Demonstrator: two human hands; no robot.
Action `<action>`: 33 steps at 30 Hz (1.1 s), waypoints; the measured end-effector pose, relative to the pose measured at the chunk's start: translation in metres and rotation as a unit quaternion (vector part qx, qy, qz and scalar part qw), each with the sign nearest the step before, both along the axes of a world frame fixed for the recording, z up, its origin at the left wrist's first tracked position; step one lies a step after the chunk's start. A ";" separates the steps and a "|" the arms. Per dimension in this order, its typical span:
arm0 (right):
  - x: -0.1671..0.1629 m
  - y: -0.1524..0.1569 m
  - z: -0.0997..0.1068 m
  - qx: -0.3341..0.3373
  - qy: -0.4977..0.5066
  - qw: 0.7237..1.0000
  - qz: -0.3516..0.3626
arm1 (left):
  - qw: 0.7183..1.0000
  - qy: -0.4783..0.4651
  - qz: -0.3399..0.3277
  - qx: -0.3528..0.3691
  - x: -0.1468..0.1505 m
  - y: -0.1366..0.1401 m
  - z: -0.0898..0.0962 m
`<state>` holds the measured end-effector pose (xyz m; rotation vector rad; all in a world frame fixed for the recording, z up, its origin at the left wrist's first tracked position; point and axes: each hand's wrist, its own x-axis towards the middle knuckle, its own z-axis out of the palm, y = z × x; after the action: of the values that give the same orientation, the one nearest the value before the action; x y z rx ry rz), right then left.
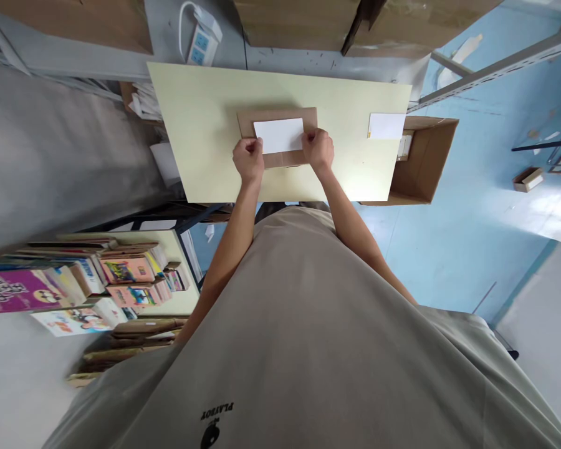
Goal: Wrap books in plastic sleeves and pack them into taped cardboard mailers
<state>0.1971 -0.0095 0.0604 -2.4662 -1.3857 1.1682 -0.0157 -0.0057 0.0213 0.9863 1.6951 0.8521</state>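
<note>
A white rectangular sheet (279, 135), perhaps a card or label, lies over a flat piece of brown cardboard (280, 113) on the pale yellow tabletop (206, 125). My left hand (249, 159) pinches the sheet near its lower left corner. At the sheet's right end, the fingers of my right hand (318, 148) are closed on its edge, above the cardboard's right side. Both hands are at about the same height in the view. Whether the sheet touches the cardboard everywhere, I cannot tell.
Another white sheet (386, 126) lies at the table's right end, beside an open cardboard box (423, 162). Behind the table are a power strip (202, 45) and large cartons (299, 24). Books (126, 269) stand stacked at the lower left.
</note>
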 end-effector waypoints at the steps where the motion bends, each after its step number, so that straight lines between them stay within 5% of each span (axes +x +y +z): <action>1: 0.000 0.001 0.000 -0.003 0.000 1.000 -0.003 | 1.000 0.010 0.008 -0.002 0.001 0.000 0.002; 12: -0.006 0.004 -0.001 -0.004 -0.009 1.000 -0.014 | 0.997 0.057 0.037 -0.031 0.002 0.005 -0.008; 17: -0.002 0.007 -0.005 -0.005 -0.022 1.000 -0.010 | 0.999 0.000 0.030 -0.034 0.004 0.005 0.003; 27: 0.013 0.005 0.002 0.001 0.042 0.999 0.031 | 0.996 0.064 0.020 -0.052 0.003 0.004 0.007; 33: -0.003 0.030 -0.002 0.065 0.046 0.997 -0.005 | 0.997 0.064 0.005 -0.044 0.003 0.003 0.015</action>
<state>0.1944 0.0205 0.0579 -2.2988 -1.3767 1.1368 -0.0122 -0.0028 0.0359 0.9902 1.8315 0.7268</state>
